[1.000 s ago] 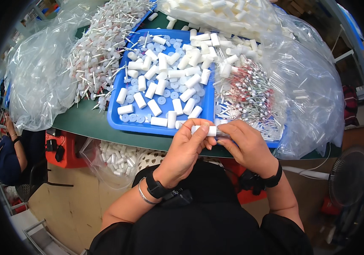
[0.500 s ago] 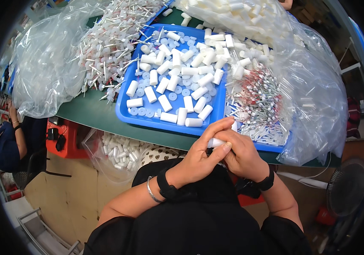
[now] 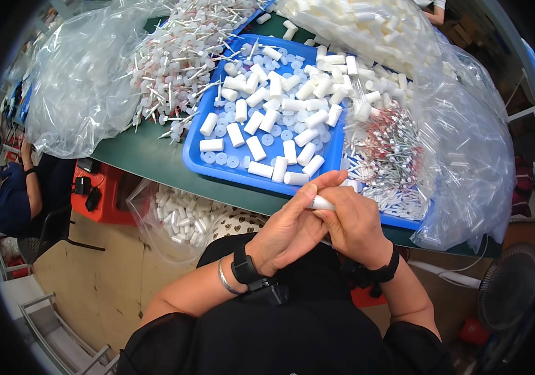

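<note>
right grip (image 3: 358, 226) wraps a white cylinder (image 3: 322, 203), one end exposed.

We see bright light on the green table (image 3: 149, 161), and the white tubes (image 3: 255, 148) nearly glow. Shiny streaks sit on the left plastic bag (image 3: 77, 87) and the right plastic bag (image 3: 467, 144). Down by the fan (image 3: 509, 286), near right, we find it dim. Straight edges bend, and a dark ring hides the corners.

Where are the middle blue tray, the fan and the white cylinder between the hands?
Middle blue tray (image 3: 233, 177), head view: near rim.
Fan (image 3: 510, 286), head view: round grille.
White cylinder (image 3: 322, 203), head view: exposed side.
</note>
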`<state>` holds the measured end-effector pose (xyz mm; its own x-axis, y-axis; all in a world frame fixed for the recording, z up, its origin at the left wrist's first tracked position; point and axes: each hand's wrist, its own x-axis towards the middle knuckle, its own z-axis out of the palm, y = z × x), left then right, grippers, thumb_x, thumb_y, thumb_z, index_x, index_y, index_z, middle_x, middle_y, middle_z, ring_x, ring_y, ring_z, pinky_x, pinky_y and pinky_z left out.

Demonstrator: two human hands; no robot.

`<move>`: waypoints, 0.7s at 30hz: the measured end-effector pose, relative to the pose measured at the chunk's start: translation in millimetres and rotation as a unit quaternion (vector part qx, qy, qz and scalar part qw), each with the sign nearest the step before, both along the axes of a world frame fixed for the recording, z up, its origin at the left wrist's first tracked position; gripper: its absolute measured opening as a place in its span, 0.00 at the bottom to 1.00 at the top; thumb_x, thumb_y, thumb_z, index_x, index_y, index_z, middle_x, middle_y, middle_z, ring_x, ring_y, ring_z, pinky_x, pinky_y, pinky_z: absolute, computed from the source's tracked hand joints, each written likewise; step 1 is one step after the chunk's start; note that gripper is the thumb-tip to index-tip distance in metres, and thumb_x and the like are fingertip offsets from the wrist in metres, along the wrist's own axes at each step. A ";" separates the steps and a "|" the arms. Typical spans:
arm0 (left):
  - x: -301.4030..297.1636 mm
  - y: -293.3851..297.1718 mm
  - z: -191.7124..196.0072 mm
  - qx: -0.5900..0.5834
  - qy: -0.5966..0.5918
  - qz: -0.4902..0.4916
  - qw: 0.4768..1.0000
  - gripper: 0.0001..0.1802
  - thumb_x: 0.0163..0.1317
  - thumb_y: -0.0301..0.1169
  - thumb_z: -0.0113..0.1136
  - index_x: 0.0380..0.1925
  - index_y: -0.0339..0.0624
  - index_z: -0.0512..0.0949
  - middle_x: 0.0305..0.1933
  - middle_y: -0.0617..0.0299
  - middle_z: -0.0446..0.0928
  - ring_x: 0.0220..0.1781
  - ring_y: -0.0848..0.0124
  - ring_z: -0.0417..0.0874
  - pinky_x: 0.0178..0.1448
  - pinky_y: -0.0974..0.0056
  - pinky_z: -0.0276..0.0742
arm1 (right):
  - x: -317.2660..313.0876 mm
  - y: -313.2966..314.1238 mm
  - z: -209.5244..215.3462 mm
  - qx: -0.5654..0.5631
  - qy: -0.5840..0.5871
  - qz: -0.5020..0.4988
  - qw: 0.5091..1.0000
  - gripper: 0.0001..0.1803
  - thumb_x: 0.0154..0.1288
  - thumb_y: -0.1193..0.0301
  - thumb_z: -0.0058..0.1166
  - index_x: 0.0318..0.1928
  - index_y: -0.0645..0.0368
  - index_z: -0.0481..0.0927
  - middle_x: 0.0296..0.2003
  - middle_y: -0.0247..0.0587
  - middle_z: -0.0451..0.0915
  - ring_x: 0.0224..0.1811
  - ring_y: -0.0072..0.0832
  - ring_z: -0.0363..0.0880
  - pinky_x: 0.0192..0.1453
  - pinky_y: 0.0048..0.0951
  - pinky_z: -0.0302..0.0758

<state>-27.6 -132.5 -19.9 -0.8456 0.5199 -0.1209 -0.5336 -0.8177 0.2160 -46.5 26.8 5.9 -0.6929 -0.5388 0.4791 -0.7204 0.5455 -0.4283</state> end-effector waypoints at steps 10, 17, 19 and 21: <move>-1.7 -5.7 -0.5 -0.033 0.007 0.015 0.999 0.30 0.82 0.46 0.39 0.77 0.46 0.58 0.80 0.52 0.58 0.81 0.52 0.58 0.83 0.47 0.56 | 12.0 -18.3 -6.9 -0.051 -0.098 -0.061 0.992 0.16 0.67 0.75 0.60 0.53 0.64 0.76 0.41 0.50 0.82 0.35 0.49 0.82 0.32 0.41 0.78; 8.2 3.5 -6.4 -0.092 0.078 0.038 0.992 0.38 0.80 0.56 0.34 0.79 0.45 0.49 0.81 0.52 0.55 0.80 0.53 0.61 0.82 0.46 0.57 | 19.6 -22.9 -7.9 -0.039 -0.101 -0.070 0.992 0.13 0.72 0.74 0.55 0.54 0.62 0.75 0.41 0.53 0.82 0.38 0.52 0.83 0.37 0.45 0.79; 8.0 1.9 -7.5 -0.100 0.074 0.040 0.991 0.38 0.80 0.57 0.33 0.79 0.45 0.48 0.81 0.52 0.55 0.80 0.53 0.61 0.82 0.46 0.58 | 21.6 -28.8 -7.8 -0.047 -0.115 -0.091 0.988 0.11 0.74 0.73 0.54 0.53 0.62 0.76 0.40 0.54 0.82 0.38 0.53 0.83 0.38 0.44 0.79; 5.3 -5.3 -6.1 -0.130 0.081 0.024 0.988 0.38 0.80 0.58 0.32 0.80 0.48 0.48 0.81 0.52 0.55 0.80 0.54 0.61 0.80 0.45 0.60 | 17.7 -26.9 -6.8 -0.113 -0.236 -0.072 0.963 0.11 0.77 0.70 0.51 0.53 0.63 0.75 0.36 0.49 0.81 0.33 0.43 0.82 0.33 0.36 0.76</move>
<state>-22.3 -137.8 -26.0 -0.8873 0.4489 -0.1054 -0.4373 -0.7465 0.5015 -28.8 -0.1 -0.9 -0.9215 -0.3403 0.1870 -0.3412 0.4798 -0.8083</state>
